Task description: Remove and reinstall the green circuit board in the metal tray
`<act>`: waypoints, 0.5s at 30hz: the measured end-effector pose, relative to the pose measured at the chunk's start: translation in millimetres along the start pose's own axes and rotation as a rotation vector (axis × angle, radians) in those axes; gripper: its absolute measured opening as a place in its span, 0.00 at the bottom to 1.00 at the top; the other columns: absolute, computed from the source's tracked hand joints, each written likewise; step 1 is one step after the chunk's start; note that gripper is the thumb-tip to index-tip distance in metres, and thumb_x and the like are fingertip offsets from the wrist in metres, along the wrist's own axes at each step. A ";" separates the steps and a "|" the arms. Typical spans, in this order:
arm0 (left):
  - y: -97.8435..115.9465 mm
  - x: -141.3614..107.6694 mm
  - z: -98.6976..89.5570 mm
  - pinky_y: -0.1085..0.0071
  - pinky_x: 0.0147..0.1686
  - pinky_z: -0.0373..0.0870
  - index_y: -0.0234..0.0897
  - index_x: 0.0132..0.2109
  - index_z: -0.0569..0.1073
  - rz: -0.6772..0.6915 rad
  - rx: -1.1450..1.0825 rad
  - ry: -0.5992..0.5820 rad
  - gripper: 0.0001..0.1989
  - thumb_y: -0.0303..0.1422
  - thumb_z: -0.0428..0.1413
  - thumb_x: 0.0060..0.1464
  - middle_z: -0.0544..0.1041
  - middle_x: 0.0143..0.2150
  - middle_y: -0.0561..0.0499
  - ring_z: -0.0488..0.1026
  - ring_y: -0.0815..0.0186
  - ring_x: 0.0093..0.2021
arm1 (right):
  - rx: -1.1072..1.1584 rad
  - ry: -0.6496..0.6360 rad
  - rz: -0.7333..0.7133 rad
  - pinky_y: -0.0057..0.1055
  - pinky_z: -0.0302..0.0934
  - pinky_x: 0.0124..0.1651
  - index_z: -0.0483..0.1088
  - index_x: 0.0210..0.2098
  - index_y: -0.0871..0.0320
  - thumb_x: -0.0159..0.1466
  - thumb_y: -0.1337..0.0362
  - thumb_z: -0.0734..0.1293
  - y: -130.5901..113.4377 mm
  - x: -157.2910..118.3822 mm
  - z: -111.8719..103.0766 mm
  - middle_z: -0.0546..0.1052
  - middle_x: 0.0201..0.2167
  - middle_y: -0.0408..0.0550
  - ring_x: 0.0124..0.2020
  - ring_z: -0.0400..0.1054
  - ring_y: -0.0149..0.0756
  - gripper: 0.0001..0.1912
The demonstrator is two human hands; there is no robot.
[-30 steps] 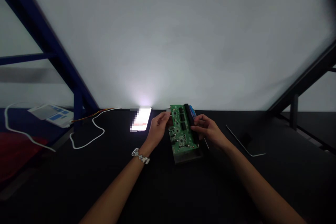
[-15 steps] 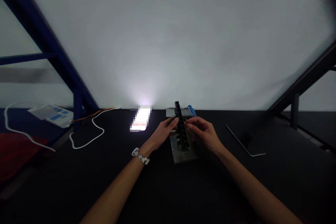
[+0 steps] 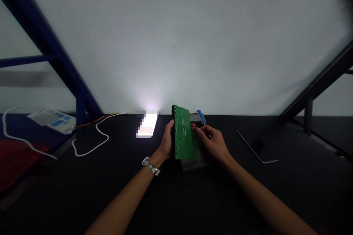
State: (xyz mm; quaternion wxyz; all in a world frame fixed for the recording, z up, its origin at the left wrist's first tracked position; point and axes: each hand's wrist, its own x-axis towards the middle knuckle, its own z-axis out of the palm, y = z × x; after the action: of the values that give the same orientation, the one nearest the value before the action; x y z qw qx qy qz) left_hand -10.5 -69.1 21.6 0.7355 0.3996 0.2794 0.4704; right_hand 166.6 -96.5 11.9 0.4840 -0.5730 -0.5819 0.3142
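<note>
A left hand (image 3: pixel 166 142) clasps one edge of a green circuit board (image 3: pixel 184 136); the right hand (image 3: pixel 216 145) pinches the opposite edge, apparently to steady its tilt. Beneath the board lies a metal plate (image 3: pixel 193 165).

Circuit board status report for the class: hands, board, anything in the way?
Left hand gripping circuit board by one edge; right hand at opposite edge. Flat green face showing. Blue object just beyond right hand.
</note>
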 end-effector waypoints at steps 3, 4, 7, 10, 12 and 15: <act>-3.9 2.5 -1.2 0.65 0.39 0.73 0.33 0.44 0.77 0.101 0.000 0.107 0.26 0.51 0.48 0.58 0.81 0.36 0.46 0.77 0.58 0.39 | 0.197 -0.177 0.036 0.30 0.62 0.33 0.75 0.35 0.58 0.59 0.46 0.67 -2.6 -0.6 4.4 0.78 0.30 0.46 0.32 0.71 0.38 0.20; -5.4 4.2 -3.1 0.65 0.40 0.73 0.34 0.44 0.77 0.126 0.021 0.146 0.25 0.51 0.49 0.58 0.80 0.36 0.47 0.77 0.59 0.39 | 0.299 -0.223 0.064 0.31 0.62 0.34 0.75 0.36 0.58 0.59 0.46 0.68 -3.2 -0.3 5.9 0.78 0.31 0.47 0.32 0.71 0.38 0.20; -8.2 10.6 -11.1 0.66 0.41 0.72 0.35 0.47 0.76 0.213 0.153 0.205 0.21 0.46 0.52 0.58 0.80 0.39 0.48 0.76 0.60 0.41 | 0.531 -0.175 0.151 0.31 0.63 0.32 0.74 0.36 0.56 0.55 0.47 0.72 -2.3 2.2 6.9 0.78 0.29 0.45 0.28 0.71 0.37 0.19; -7.5 15.5 -17.5 0.65 0.38 0.73 0.39 0.57 0.71 0.226 0.298 0.171 0.22 0.42 0.55 0.57 0.79 0.42 0.48 0.76 0.60 0.39 | 0.574 -0.010 0.127 0.31 0.63 0.29 0.73 0.34 0.54 0.53 0.50 0.74 -0.9 4.2 3.4 0.77 0.26 0.44 0.25 0.70 0.36 0.17; -5.7 16.5 -18.8 0.65 0.32 0.74 0.40 0.60 0.68 0.154 0.349 0.146 0.26 0.42 0.56 0.57 0.79 0.43 0.46 0.76 0.61 0.34 | 0.550 0.047 0.086 0.30 0.62 0.28 0.74 0.34 0.55 0.53 0.51 0.74 -2.2 3.4 1.6 0.77 0.26 0.44 0.24 0.69 0.35 0.16; -2.4 14.7 -17.2 0.64 0.30 0.74 0.39 0.60 0.68 0.069 0.383 0.107 0.27 0.46 0.56 0.57 0.78 0.45 0.43 0.76 0.60 0.33 | 0.484 0.058 0.041 0.31 0.64 0.30 0.75 0.36 0.56 0.55 0.52 0.74 -7.6 -0.9 2.9 0.78 0.28 0.45 0.26 0.71 0.36 0.16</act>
State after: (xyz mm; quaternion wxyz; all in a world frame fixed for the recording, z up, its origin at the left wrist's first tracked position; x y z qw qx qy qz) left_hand -17.0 -50.6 10.0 0.6135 0.5161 0.3885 0.4542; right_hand 161.1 -97.9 17.8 0.6173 -0.4610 -0.4636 0.4376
